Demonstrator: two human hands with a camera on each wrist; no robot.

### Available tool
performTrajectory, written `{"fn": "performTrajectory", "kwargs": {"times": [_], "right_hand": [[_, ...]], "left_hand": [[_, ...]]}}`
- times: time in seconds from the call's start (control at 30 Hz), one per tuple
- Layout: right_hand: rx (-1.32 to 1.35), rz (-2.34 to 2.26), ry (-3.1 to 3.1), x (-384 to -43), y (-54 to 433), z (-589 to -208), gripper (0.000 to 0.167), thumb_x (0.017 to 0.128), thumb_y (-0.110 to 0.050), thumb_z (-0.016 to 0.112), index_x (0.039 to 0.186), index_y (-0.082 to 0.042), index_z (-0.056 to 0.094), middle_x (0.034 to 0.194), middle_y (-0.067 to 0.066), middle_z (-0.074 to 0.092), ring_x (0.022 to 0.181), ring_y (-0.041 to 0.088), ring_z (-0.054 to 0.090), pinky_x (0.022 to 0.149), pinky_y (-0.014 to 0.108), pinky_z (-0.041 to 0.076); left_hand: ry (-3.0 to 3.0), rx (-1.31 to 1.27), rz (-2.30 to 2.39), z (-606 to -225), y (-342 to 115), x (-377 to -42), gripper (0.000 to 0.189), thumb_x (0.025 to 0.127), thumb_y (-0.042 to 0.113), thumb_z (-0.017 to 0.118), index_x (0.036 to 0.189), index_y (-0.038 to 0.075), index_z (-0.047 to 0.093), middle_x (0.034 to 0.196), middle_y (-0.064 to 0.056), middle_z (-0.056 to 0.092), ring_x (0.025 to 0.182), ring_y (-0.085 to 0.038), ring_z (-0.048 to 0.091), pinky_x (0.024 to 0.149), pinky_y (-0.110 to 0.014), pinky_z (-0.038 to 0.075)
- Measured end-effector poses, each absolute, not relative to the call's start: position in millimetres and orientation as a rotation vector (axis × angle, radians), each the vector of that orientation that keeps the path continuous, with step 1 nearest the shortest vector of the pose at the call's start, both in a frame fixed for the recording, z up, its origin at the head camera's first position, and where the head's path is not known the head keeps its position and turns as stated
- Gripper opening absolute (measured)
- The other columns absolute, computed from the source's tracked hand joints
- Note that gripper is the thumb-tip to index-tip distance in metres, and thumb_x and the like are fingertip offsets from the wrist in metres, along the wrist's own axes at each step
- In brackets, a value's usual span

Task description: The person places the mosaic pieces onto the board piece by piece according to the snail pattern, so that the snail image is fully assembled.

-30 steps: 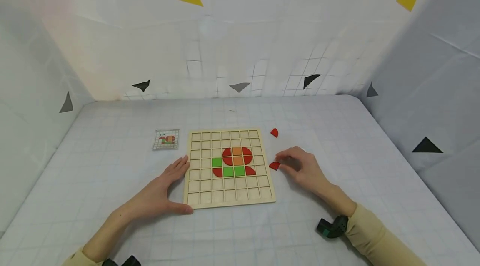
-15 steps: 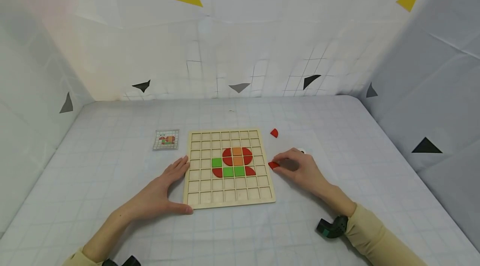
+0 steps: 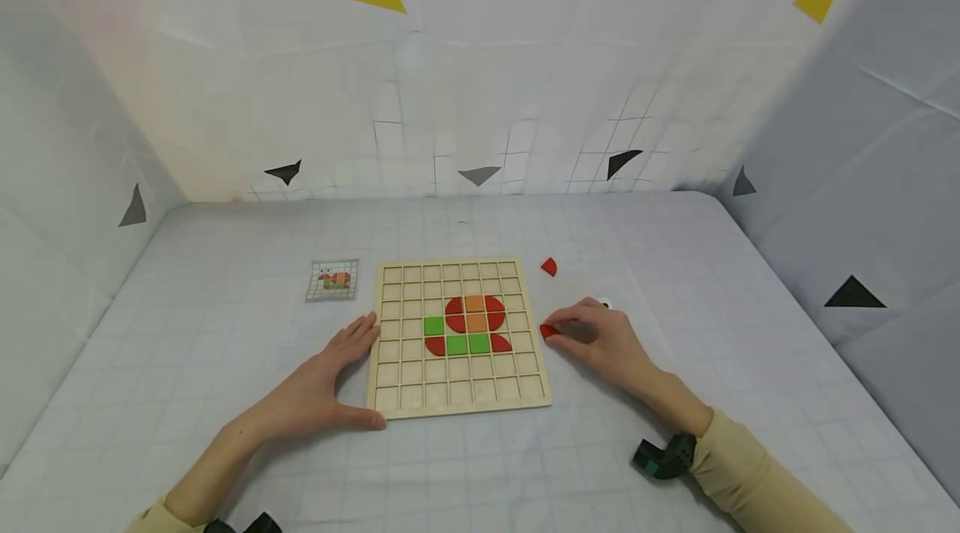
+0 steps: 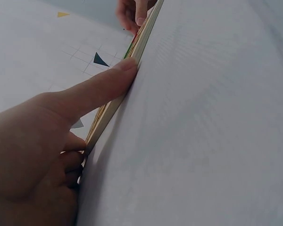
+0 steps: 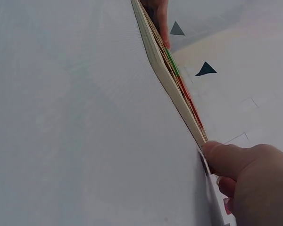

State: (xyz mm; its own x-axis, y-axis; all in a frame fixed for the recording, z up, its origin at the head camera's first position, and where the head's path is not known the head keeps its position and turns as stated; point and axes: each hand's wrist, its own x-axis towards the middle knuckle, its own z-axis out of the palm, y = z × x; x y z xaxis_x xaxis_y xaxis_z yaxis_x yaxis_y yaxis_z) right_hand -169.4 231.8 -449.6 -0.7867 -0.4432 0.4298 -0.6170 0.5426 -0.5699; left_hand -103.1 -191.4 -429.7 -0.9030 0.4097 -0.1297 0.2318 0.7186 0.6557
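Note:
A wooden grid board (image 3: 461, 394) lies on the table, with red quarter-circle, green square (image 3: 433, 325) and orange square (image 3: 476, 322) pieces set in its cells. My left hand (image 3: 318, 395) rests against the board's left side, its thumb at the near corner and its fingers along the edge. Just right of the board, my right hand (image 3: 603, 341) pinches a red quarter-circle piece (image 3: 547, 332) between thumb and index finger, low over the table. The right wrist view has that thumb by the board's edge (image 5: 172, 87); the pinched piece is hard to make out there.
Another red quarter-circle piece (image 3: 550, 267) lies beyond the right hand. Partly hidden behind that hand is a small white round piece with a black spot (image 3: 605, 302). A picture card (image 3: 332, 281) with a coloured pattern on a grid lies left of the board.
My right fingers have closed further over the red quarter-circle piece, which has turned and now shows less. The white round piece has come into view behind the hand. My left hand stays put.

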Motion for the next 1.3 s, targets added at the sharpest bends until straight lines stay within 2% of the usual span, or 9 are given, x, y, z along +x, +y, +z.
{"fn": "performTrajectory", "kwargs": {"times": [0.23, 0.53, 0.8, 1.07, 1.3], "right_hand": [[0.836, 1.224, -2.469, -166, 214, -439, 0.028, 0.078, -0.009, 0.085, 0.104, -0.015, 0.074, 0.099, -0.004, 0.075, 0.09, 0.013, 0.065, 0.078, 0.032, 0.054], [0.762, 1.317, -2.51, -167, 159, -430, 0.021, 0.081, -0.016, 0.084, 0.1, -0.013, 0.076, 0.094, -0.003, 0.075, 0.088, 0.016, 0.066, 0.078, 0.037, 0.055], [0.777, 1.271, -2.556, -175, 116, -428, 0.023, 0.082, -0.019, 0.083, 0.102, -0.009, 0.076, 0.094, -0.002, 0.075, 0.087, 0.015, 0.065, 0.074, 0.033, 0.057], [0.77, 1.302, -2.576, -183, 84, -427, 0.019, 0.083, -0.016, 0.082, 0.1, -0.009, 0.075, 0.092, -0.001, 0.075, 0.084, 0.011, 0.069, 0.074, 0.021, 0.057], [0.784, 1.119, -2.574, -188, 66, -430, 0.02, 0.084, -0.02, 0.082, 0.099, -0.009, 0.076, 0.084, -0.001, 0.074, 0.075, 0.012, 0.059, 0.069, 0.025, 0.048]], "left_hand": [[2.658, 0.502, 0.966, -429, -191, -103, 0.123, 0.065, 0.068, 0.081, 0.16, 0.015, 0.025, 0.169, 0.002, 0.012, 0.155, -0.031, 0.008, 0.121, -0.061, 0.018], [2.642, 0.488, 0.996, -429, -192, -102, 0.123, 0.064, 0.067, 0.083, 0.16, 0.015, 0.025, 0.169, 0.002, 0.013, 0.155, -0.031, 0.007, 0.121, -0.061, 0.016], [2.644, 0.502, 0.99, -429, -192, -103, 0.123, 0.064, 0.067, 0.083, 0.16, 0.014, 0.025, 0.169, 0.001, 0.012, 0.155, -0.031, 0.007, 0.121, -0.061, 0.017], [2.646, 0.517, 0.992, -430, -192, -103, 0.122, 0.065, 0.067, 0.082, 0.16, 0.016, 0.024, 0.169, 0.003, 0.011, 0.156, -0.029, 0.007, 0.121, -0.061, 0.018], [2.643, 0.516, 0.994, -430, -193, -103, 0.121, 0.066, 0.068, 0.081, 0.16, 0.018, 0.024, 0.169, 0.004, 0.011, 0.156, -0.029, 0.007, 0.12, -0.061, 0.018]]}}
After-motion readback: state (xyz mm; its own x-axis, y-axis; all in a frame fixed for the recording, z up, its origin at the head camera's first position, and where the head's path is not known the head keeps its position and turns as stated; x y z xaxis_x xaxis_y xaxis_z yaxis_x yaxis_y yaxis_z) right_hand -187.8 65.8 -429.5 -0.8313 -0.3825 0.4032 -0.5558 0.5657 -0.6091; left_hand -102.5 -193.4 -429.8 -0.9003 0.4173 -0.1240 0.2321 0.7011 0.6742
